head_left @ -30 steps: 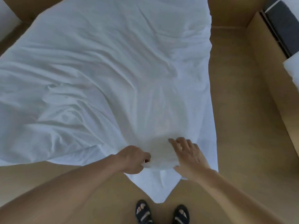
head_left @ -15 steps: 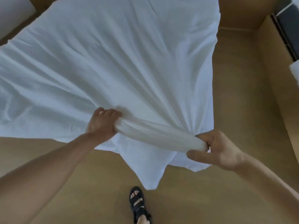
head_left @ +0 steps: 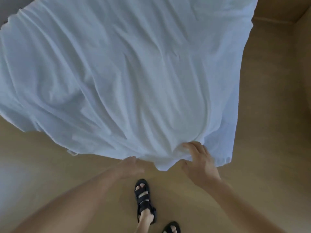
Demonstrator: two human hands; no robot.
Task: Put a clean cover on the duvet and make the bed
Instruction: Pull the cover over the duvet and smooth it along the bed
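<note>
While the wrinkled white fabric duvet cover [head_left: 134, 73] spreads ahead, the right hand [head_left: 199, 161] pinches its bunched near edge; whether the blurred left hand [head_left: 130, 167] beside it grips is unclear.

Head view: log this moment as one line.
duvet cover: spread, creased | right hand: grips near edge | left hand: at near edge, blurred, grip unclear

Tan wood-look floor under soft, even light

The floor [head_left: 262, 132] fills the view from 3 o'clock round to 8 o'clock, plain and matte. At 1 o'clock it meets a tan wall panel [head_left: 277, 7] along a pale seam. A dim grey surface [head_left: 8, 7] shows at 11 o'clock.
</note>
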